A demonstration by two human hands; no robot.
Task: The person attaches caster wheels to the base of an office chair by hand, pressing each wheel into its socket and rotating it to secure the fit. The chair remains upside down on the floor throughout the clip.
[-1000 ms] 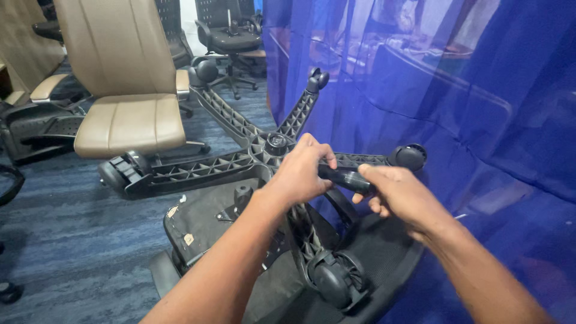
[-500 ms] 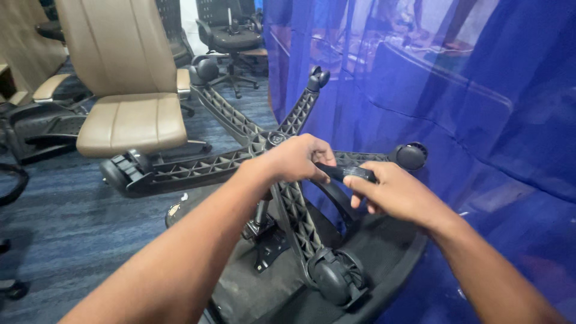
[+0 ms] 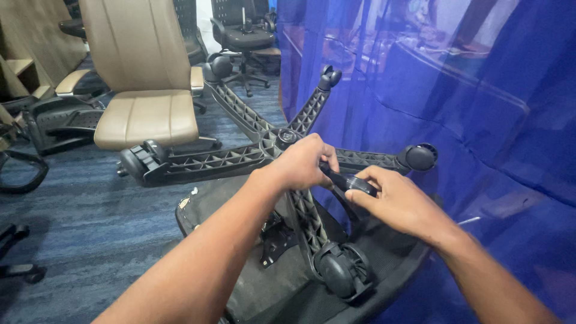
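Note:
A black five-armed chair base [image 3: 210, 162] with castors stands wheels-up on an upturned black chair seat [image 3: 240, 222]. My left hand [image 3: 303, 162] is closed just beside the base's hub [image 3: 288, 137], its fingers curled over one end of a short black cylinder [image 3: 354, 182]. My right hand [image 3: 393, 201] grips the other end of that cylinder, thumb on top. The nearest castor [image 3: 342, 273] sits below my hands. What the cylinder joins to is hidden under my left hand.
A blue sheer curtain [image 3: 480, 96] hangs along the right, touching the base's right arm. A beige office chair [image 3: 147, 114] stands at the left, black mesh chairs [image 3: 243, 33] behind it, loose black chair parts [image 3: 57, 123] on the blue carpet.
Both hands have stayed on the black cylinder by the hub, and my right hand has slid slightly lower along it. The whole view has shifted a little to the right.

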